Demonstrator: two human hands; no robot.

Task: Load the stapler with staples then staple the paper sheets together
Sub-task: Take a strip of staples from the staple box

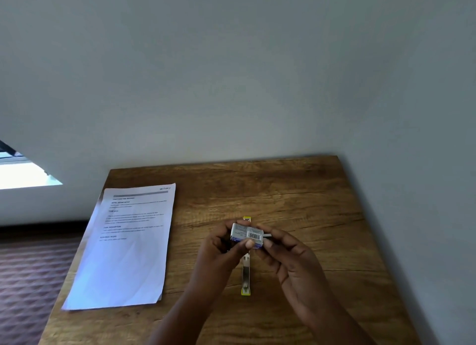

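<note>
The task looks to be in its early part: the loading has begun but nothing shows as loaded yet. On the wooden table (296,190) the stapler (246,272) lies swung fully open, a long thin strip running near to far, with a yellow end at the near tip and another yellow end peeking out at the far side; its middle is hidden behind the hands. Above it, both hands hold a small staple box (247,235), white and blue with a barcode label facing up. The left hand (219,246) has its grip closed on the left part of the box, thumb pressed on the near face. The right hand (286,252) pinches the right end, where a small pale tab or tray seems to stick out of the box, so my reading is that the box is being opened or a strip of staples drawn out; the detail is too small to be sure. Whether the stapler's channel already carries staples cannot be told. The paper sheets (128,246), a printed stack, lie flat on the left part of the table, well apart from the stapler, their left edge overhanging the table edge. Left to do, by my judgement: get a strip out, seat it in the open stapler, close it, then bring the stack over and staple it.
</note>
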